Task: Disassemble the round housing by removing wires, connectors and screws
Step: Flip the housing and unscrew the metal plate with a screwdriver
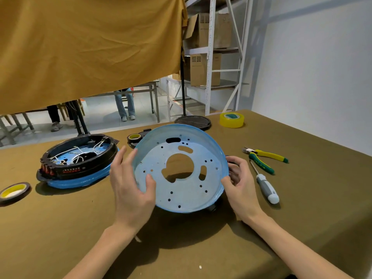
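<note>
Blue pan (181, 190): a round, shallow metal shell held tilted above the table (60, 228), open side facing the camera, its lower edge nearest the person; a large central hole and many small holes pierce its floor.
Left hand (130, 188): grasps the pan's left rim; the thumb (150, 184) lies inside on the blue floor, and the other fingers reach up along the outside of the rim, fairly straight.
Right hand (240, 183): holds the pan's right rim; the thumb presses the inner edge, while the curled fingers wrap behind the wall, partly hidden.
Under the pan: a small black part (211, 208) shows below the lower right edge; what it is cannot be told.
Round housing (80, 160): a black ring sitting on a blue base, well to the left of the hands, with white wires (76, 156) looped inside it.
Tools: a screwdriver (265, 186) and yellow-green pliers (263, 160) lie just right of the right hand.
Tape: a clear yellow roll (231, 120) at the far right, a dark roll (134, 136) behind the pan, another roll (14, 192) at the left edge.
Black disc (192, 122): lies flat beyond the pan.
</note>
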Motion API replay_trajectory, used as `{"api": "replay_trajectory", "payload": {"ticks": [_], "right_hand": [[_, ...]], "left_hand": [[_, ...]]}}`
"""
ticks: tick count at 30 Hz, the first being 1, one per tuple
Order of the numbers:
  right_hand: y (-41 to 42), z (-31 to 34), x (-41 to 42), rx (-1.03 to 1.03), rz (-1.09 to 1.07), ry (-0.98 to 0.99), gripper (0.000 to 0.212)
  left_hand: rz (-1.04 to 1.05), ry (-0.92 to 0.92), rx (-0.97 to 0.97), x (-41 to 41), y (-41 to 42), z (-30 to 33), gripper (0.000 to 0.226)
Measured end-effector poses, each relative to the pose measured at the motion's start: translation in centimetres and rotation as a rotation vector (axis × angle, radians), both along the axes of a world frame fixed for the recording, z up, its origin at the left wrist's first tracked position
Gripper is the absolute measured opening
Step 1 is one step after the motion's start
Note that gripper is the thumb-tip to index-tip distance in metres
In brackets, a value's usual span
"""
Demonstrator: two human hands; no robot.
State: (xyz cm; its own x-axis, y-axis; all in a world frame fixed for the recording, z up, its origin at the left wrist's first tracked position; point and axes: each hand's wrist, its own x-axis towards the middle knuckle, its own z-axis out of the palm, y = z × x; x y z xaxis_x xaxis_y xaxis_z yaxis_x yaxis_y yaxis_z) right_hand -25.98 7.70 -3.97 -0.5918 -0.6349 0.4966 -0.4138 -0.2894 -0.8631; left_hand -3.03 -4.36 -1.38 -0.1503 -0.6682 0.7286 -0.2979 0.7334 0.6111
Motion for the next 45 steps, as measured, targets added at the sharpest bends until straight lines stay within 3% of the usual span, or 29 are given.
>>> {"api": "replay_trajectory", "payload": {"ticks": [3,6,8,12,18,23,30,35,39,41,45], "right_hand": [[0.0,0.0,0.0,-0.041,0.020,-0.007,0.047],[0.1,0.2,-0.2,-0.091,0.020,-0.044,0.042],[0.3,0.2,-0.4,-0.089,0.054,-0.082,0.044],[0.2,0.3,-0.4,0.049,0.097,-0.038,0.070],[-0.3,1.2,-1.2,-0.021,-0.023,-0.045,0.059],[-0.5,1.8,-0.8,-0.034,-0.002,-0.125,0.042],[-0.1,1.6,-0.6,0.136,0.121,-0.172,0.079],[-0.2,2.0,-0.7,0.132,0.132,-0.407,0.055],[-0.4,1.6,-1.3,0.258,0.117,-0.459,0.021],[-0.6,1.4,-1.4,0.292,0.088,-0.485,0.025],[-0.7,1.6,-1.8,0.220,0.048,-0.669,0.040]], "left_hand": [[-0.176,0.138,0.379,0.1,-0.5,-0.4,0.080],[-0.382,0.226,0.547,-0.1,-0.6,-1.0,0.041],[-0.386,0.231,0.550,-0.3,-0.4,-1.5,0.029],[-0.390,0.213,0.539,-0.1,-0.1,-1.7,0.034],[-0.315,0.166,0.721,0.2,-1.9,-1.0,0.036],[-0.258,0.052,0.887,0.4,-3.0,-0.5,0.020],[-0.222,0.107,0.864,0.3,-2.1,-1.3,0.020],[-0.339,0.143,0.888,0.8,-3.1,0.7,0.009],[-0.517,0.328,1.068,0.6,-3.7,1.9,0.036],[-0.600,0.426,1.121,0.1,-3.1,1.8,0.050],[-0.606,0.453,1.098,-0.7,-0.9,0.6,0.049]]}}
